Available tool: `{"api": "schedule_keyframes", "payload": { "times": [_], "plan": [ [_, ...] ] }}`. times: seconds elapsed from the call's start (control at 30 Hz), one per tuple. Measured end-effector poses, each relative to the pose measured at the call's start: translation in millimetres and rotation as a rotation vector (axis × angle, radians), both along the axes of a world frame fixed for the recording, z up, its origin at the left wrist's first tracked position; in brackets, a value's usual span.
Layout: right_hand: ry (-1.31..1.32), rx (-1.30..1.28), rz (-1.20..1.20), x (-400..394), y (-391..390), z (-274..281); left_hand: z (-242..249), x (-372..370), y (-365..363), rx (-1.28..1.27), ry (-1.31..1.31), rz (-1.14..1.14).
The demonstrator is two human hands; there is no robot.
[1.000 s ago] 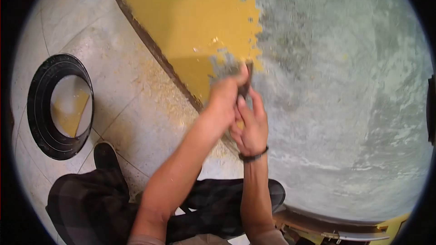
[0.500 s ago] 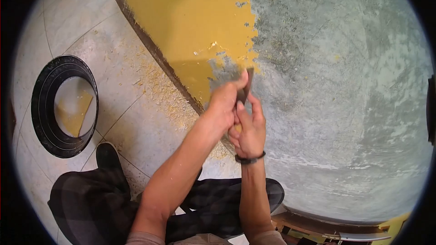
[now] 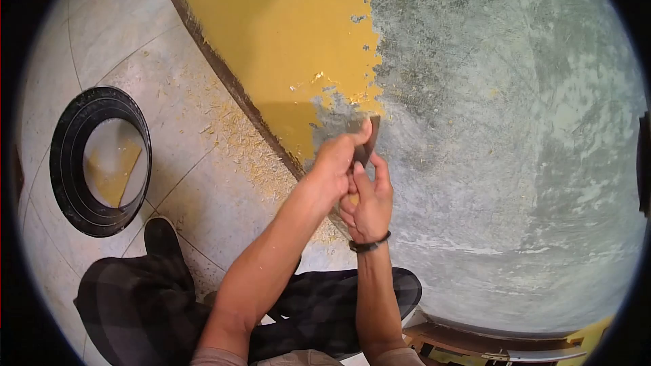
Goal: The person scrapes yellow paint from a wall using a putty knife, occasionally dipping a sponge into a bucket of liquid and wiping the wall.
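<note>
A scraper with a flat, dull metal blade is in both my hands, its blade end close against the wall where yellow paint meets bare grey. My left hand is closed on the blade, with the thumb stretched along it. Just below, my right hand wraps the handle, of which a bit of yellow shows between the fingers. The wall's yellow paint has a ragged edge with loose flakes. To its right lies the scraped grey surface.
A black bucket holding a yellow-stained piece stands on the tiled floor at left. Paint shavings are scattered along the brown strip at the wall's base. My shoe is beside the bucket.
Both hands and the scraper have shifted slightly down the view, toward me. The view itself has moved a little. The grip looks the same.
</note>
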State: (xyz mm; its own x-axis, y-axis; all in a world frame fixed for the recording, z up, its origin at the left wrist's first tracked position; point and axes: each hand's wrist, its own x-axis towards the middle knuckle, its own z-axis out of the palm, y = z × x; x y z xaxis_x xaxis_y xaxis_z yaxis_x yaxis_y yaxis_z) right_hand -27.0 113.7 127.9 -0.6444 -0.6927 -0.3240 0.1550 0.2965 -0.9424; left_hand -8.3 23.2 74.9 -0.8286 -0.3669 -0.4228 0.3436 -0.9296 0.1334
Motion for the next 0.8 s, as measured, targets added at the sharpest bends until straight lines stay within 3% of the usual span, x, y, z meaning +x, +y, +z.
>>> {"api": "schedule_keyframes", "payload": {
  "times": [0.1, 0.17, 0.47, 0.57, 0.63, 0.67, 0.7, 0.8],
  "plan": [
    [-0.030, -0.017, 0.027, -0.1, -16.5, 1.4, 2.8, 10.5, -17.1, -0.016, 0.026, -0.051],
    [0.000, -0.015, 0.045, 1.7, -12.0, 3.6, 0.8, 3.2, -8.7, 0.038, 0.014, 0.092],
    [0.041, 0.003, -0.025, 6.1, -3.3, 5.2, 9.2, 9.1, -4.4, 0.047, -0.023, -0.073],
    [0.078, 0.012, 0.090, -5.3, 1.0, 7.1, 8.6, -6.3, 1.3, 0.078, 0.011, 0.086],
    [0.055, 0.020, 0.089, -13.2, 0.8, 8.1, 3.9, -0.9, -0.3, -0.072, 0.068, 0.026],
    [0.043, -0.016, 0.113, -17.1, -2.4, 6.9, 6.6, -10.5, 2.0, -0.056, 0.049, 0.166],
    [0.034, -0.055, 0.137, -19.4, -5.6, 5.6, 9.9, -10.4, -0.3, -0.069, 0.052, 0.136],
    [0.182, -0.054, 0.153, -9.2, -19.9, -2.3, 20.5, 5.2, -11.8, -0.025, -0.037, 0.192]
  ]
}}
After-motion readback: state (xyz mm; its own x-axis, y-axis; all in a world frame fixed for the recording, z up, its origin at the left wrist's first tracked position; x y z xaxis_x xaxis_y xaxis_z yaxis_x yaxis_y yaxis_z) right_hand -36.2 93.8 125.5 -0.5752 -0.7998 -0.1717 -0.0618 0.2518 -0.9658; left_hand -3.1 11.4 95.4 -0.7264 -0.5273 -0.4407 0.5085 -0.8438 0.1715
